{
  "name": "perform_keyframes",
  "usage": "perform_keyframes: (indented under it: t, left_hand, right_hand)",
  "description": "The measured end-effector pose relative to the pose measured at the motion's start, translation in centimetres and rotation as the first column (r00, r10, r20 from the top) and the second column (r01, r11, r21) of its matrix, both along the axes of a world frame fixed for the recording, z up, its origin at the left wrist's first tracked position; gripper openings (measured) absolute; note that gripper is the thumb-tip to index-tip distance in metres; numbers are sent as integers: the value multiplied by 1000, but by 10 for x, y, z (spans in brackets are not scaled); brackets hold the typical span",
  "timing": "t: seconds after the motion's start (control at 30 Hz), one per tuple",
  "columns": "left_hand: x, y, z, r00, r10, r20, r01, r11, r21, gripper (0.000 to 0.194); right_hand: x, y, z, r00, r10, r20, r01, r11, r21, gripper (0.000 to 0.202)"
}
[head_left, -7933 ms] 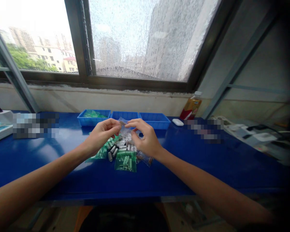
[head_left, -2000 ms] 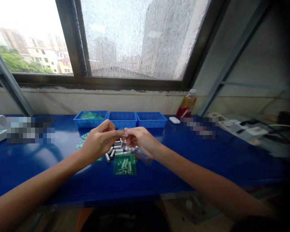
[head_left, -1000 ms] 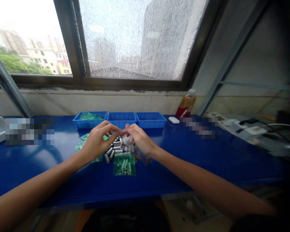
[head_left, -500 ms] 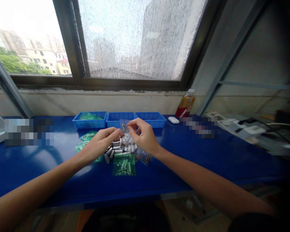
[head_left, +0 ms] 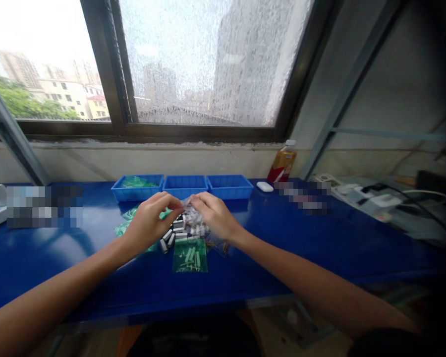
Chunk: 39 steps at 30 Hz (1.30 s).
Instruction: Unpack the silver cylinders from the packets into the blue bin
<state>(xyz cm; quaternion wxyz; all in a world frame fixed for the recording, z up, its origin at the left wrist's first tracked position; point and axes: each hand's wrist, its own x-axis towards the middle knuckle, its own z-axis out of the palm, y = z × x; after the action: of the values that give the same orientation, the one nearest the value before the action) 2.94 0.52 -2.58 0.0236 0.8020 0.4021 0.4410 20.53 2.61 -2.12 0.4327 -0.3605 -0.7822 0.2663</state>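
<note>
Clear bag (head_left: 187,202) pinched by left hand (head_left: 150,216) and right hand (head_left: 216,216); silver parts (head_left: 180,236) beneath, green bag (head_left: 180,254) nearer, blue trays (head_left: 230,194) behind.

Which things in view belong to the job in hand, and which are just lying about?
Seem part of the job:
clear bag between left hand and right hand
green packet nearest the person
loose silvery pieces beside it
blue bins beyond the hands

Probably just lying about:
bottle by the wall
rounded white case near the bottle
white box, far right
</note>
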Motion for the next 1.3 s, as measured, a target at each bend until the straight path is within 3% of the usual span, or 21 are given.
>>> perform_keyframes:
  t: [0.07,0.13,0.23,0.3,0.37,0.43,0.47,0.53,0.6,0.67,0.7,0.73,0.8,0.9,0.97,1.03,1.07,1.17,1.23,1.3]
  left_hand:
    - [0,-1,0,993,-31,-113,42,994,96,9]
    - [1,-2,0,985,-54,-162,71,992,101,11]
    - [3,-2,3,993,-83,-88,73,992,-103,20]
    - [4,-2,6,988,-90,127,132,916,-378,36]
    - [5,-1,8,917,-48,395,286,770,-571,50]
    - [5,-1,9,829,-7,560,414,681,-604,47]
    - [5,0,8,812,-5,583,432,676,-596,41]
    - [3,1,7,842,-25,539,382,733,-564,28]
    - [0,2,6,913,-23,407,228,857,-463,21]
    - [-3,3,6,971,13,239,43,973,-227,17]
    - [-5,2,6,986,32,162,-19,997,-81,14]
    - [-6,1,7,995,43,94,-48,997,56,13]
    - [-6,-1,8,1000,21,-10,-18,971,239,12]
    - [-4,-3,6,990,-52,-130,89,953,291,15]
    - [-2,-2,2,977,-78,-200,125,965,232,17]
    - [-1,1,-5,966,-77,-248,113,984,136,21]
    - [-1,2,-8,962,-70,-266,95,992,82,24]
    - [-2,6,-16,944,-43,-328,25,998,-60,29]
    - [-2,8,-19,923,-24,-384,-23,993,-119,31]
    - [-3,9,-21,898,-11,-439,-55,989,-136,35]
  right_hand:
    - [-2,1,-2,996,70,-49,-77,984,-163,36]
    - [-4,2,-5,990,94,-102,-114,970,-214,28]
    - [-1,0,-5,999,13,-31,-13,1000,-16,14]
    - [3,-2,-3,997,-42,70,26,977,213,14]
    - [7,-4,1,991,-53,124,2,927,375,17]
    - [10,-5,3,989,-37,142,-31,893,449,21]
    - [10,-5,4,988,-21,151,-52,883,467,23]
    - [10,-5,4,983,33,178,-117,867,485,29]
    - [9,-5,4,979,75,188,-157,870,468,32]
    - [8,-4,5,984,70,165,-130,912,390,27]
    - [8,-3,6,987,62,149,-107,942,319,21]
    - [7,-2,7,990,65,124,-92,970,226,16]
    - [6,0,8,993,113,33,-113,994,-10,29]
    - [4,3,9,977,157,-142,-188,952,-240,40]
    - [6,6,9,982,119,-149,-148,968,-201,31]
    - [13,12,13,998,3,-55,-4,1000,-11,23]
    - [20,17,15,996,-88,-5,88,989,117,21]
    - [47,39,23,913,-408,0,367,820,439,20]
    - [65,56,25,834,-550,-43,504,729,462,20]
    - [74,69,22,810,-586,12,529,740,416,18]
